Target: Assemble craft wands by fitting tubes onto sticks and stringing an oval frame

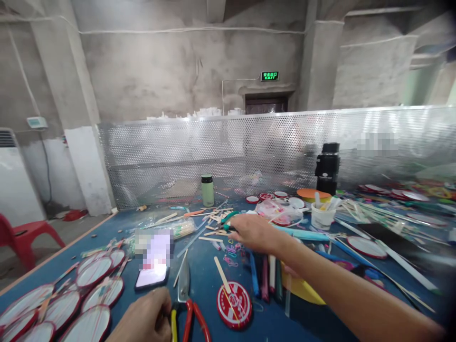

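My right hand (pixel 254 232) reaches across the table, its fingers closed around a small green-handled tool (pixel 228 217) that looks like pliers; its tip lies among short wooden sticks (pixel 210 239). My left hand (pixel 147 316) is curled at the front edge of view; whatever its fingers hold is hidden. Beside it lie metal shears (pixel 183 280) with red grips, and a yellow handle (pixel 174 323) sits close to the knuckles. Between the hands is a round red lid (pixel 234 305) with a wooden stick (pixel 223 274) lying over its rim. Coloured paper clips (pixel 232 251) are scattered below my right hand.
A phone (pixel 153 266) lies left of centre. White discs with red rims (pixel 94 271) pile up at the left. Markers (pixel 264 280) lie under my right forearm. Farther back stand a green bottle (pixel 207 191), a white cup (pixel 322 217) and a black thermos (pixel 327 168), before a perforated metal screen (pixel 185 156).
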A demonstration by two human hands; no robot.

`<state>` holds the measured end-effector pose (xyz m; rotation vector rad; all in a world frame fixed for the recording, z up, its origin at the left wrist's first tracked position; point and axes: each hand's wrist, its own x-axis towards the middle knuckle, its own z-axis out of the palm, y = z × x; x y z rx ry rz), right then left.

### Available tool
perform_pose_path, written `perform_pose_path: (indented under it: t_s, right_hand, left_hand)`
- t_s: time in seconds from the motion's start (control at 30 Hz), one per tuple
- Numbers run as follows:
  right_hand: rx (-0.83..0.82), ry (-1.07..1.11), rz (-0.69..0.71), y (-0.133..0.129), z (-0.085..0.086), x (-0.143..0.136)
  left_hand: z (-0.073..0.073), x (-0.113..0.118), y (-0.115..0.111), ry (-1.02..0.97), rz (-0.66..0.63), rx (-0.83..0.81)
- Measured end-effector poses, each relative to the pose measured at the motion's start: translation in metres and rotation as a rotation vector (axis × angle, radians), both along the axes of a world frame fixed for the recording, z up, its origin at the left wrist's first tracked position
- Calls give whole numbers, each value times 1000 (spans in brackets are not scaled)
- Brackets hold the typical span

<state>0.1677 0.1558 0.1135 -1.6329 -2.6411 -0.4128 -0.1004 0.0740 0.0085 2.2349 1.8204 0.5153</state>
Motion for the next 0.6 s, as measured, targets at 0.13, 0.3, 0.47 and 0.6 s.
perform_pose_path:
  t_s: [0.13, 0.3, 0.47, 0.6]
  right_hand:
    - [-55, -80, -75, 62, -9, 3]
    - [-98, -82, -115, 76, -13, 6]
    - [-116, -15, 15, 51, 19, 17]
    - [-123, -45, 33, 57, 40, 25]
  left_hand:
    - [-4, 4, 5, -390, 3, -192]
    - [-13, 3, 6, -692, -39, -329]
    - [-15, 1, 4, -816, -32, -401]
    - [-3, 3, -2, -924, -8, -414]
